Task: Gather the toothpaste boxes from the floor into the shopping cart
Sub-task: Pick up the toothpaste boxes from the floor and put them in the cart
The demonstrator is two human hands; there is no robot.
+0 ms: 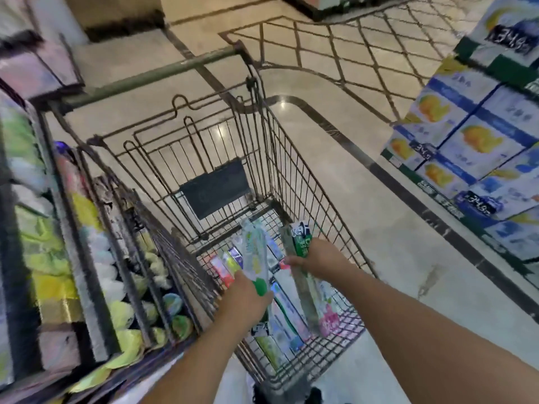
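Note:
A wire shopping cart [294,182] stands in front of me, its green handle bar at the far end. Several toothpaste boxes [287,314] lie on the basket floor, in white, green, pink and blue. My left hand [245,301] reaches inside the basket and grips a white and green toothpaste box [255,255] that points away from me. My right hand [319,258] is also inside the basket, holding a bundle of long boxes [304,284] with a green and white end uppermost and a pink-printed one at the bottom.
A shelf unit [67,258] packed with yellow, green and white goods presses against the cart's left side. Stacked blue and white cartons [472,141] with price tags rise at the right. Polished beige floor [364,199] with dark inlay lines runs between.

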